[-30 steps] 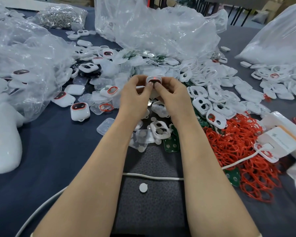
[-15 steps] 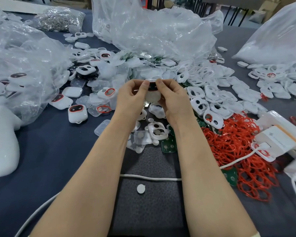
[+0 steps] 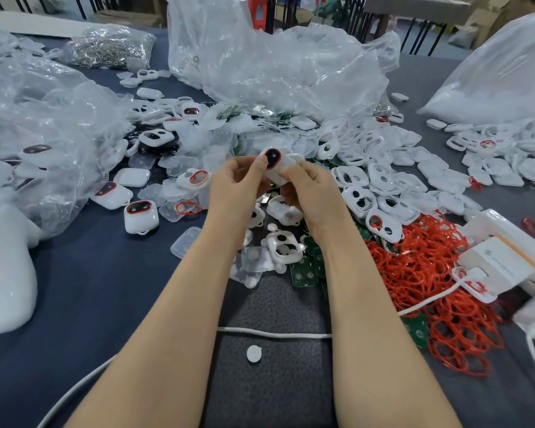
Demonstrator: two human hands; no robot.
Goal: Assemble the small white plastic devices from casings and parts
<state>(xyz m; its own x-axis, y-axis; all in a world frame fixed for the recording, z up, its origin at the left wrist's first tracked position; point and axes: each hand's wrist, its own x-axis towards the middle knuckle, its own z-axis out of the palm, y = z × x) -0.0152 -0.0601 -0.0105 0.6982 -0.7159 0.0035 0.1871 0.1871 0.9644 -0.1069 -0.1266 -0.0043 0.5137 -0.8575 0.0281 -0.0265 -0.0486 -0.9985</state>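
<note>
1. Head view: your left hand and right hand meet above the middle of the table, both curled round one small white device and lifted clear of the parts below.
2. The device is tilted, its dark oval window with a red rim facing up at you. Your left thumb pinches its upper left edge and your right fingers wrap its lower right side.
3. Under your hands lie loose clear lids and green circuit boards at the far edge of a dark mat.
4. To your right is a spread of white casings with cut-out holes, and nearer you a heap of red rings beside a white box.
5. To your left, a finished device stands alone on the cloth, just beside a crumpled clear bag.
6. On the mat, a white cable runs between your forearms, with a small white disc just on the near side of it.
</note>
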